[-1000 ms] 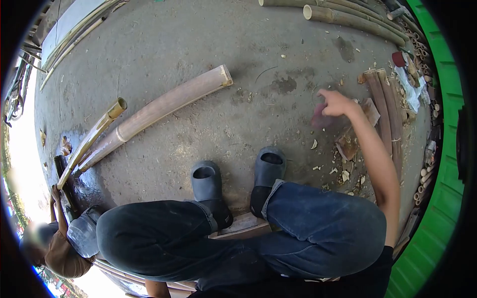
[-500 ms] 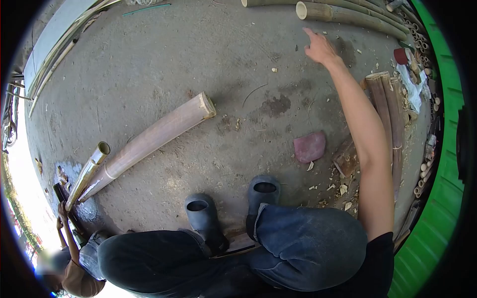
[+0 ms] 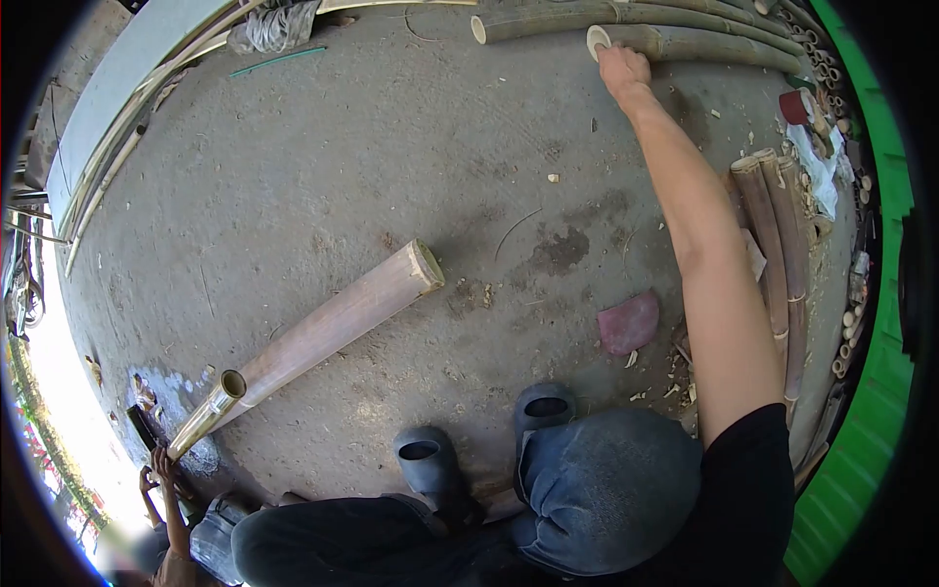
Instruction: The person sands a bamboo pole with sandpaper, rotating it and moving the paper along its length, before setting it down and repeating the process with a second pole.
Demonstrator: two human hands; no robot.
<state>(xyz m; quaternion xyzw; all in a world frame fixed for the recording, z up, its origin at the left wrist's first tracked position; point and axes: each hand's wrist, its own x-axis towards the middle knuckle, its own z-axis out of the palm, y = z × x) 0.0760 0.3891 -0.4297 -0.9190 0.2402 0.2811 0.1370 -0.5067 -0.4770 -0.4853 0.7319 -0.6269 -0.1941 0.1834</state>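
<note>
My right hand [image 3: 624,68] reaches to the top right and grips the near rim of a thick bamboo pole [image 3: 704,46], its fingers hooked into the hollow end. Beside it, farther off, lies another bamboo pole [image 3: 533,23]. My left hand is out of view. A wide bamboo piece [image 3: 337,323] lies slanted on the concrete floor in front of my shoes.
At the lower left a co-worker's hands [image 3: 161,468] are on an upright bamboo tube [image 3: 207,415]. A reddish flat piece [image 3: 629,323] lies near my knee. Bamboo lengths [image 3: 768,225] lie along the right side, by a green ribbed wall [image 3: 871,391].
My right hand has moved from the floor just in front of the pole onto its open end, fingers now curled over the rim. The view has shifted, and the floor items appear lower.
</note>
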